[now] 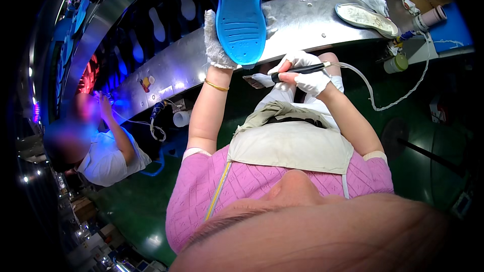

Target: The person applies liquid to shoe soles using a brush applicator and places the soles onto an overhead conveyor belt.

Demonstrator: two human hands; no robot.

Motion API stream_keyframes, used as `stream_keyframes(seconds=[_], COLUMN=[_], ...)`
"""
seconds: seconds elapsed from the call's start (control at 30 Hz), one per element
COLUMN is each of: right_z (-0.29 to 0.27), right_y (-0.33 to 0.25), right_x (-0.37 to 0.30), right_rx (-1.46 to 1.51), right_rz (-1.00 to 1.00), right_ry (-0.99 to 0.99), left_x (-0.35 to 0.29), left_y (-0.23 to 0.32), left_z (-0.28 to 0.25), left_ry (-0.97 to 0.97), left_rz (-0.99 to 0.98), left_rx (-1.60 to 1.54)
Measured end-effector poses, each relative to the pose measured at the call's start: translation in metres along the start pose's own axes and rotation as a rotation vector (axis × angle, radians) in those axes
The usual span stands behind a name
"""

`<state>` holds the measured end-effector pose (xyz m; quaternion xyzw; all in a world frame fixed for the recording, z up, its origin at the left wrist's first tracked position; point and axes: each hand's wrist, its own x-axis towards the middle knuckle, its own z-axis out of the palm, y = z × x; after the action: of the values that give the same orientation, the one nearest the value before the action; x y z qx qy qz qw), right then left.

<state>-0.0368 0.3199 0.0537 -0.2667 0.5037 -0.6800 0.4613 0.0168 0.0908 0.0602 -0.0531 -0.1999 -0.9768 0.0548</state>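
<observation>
My left hand, in a white knit glove, is closed around the side of a blue shoe last. Its flat face, with grooves and small holes, is turned up, and its rounded end points towards me. Part of the glove also shows at the last's far right side. A brush with a black handle is gripped by my right hand, whose thumb and a fingertip poke bare from a white glove. The brush's flat bristles hang just below the last's rounded end, apart from it. From the handle's back runs a white tube.
A metal ledge curves across in front of me. On its right lie a whitish shoe sole and a crumpled white glove. Pale soles line the dark conveyor behind. Another person works at the left.
</observation>
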Motion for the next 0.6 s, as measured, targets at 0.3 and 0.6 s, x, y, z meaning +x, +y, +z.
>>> stream_keyframes(seconds=[0.3,0.6], right_z=[0.001,-0.022], right_y=[-0.007,-0.033], right_x=[0.024,0.03], right_rx=[-0.547,-0.701], right_rz=[-0.613,-0.337], right_ry=[-0.001,-0.105], left_x=[0.01,0.029], left_y=[0.0,-0.001], left_z=[0.024,0.022], left_ry=[0.118,0.434], left_rz=[-0.209,-0.28], left_rx=[0.26,0.755])
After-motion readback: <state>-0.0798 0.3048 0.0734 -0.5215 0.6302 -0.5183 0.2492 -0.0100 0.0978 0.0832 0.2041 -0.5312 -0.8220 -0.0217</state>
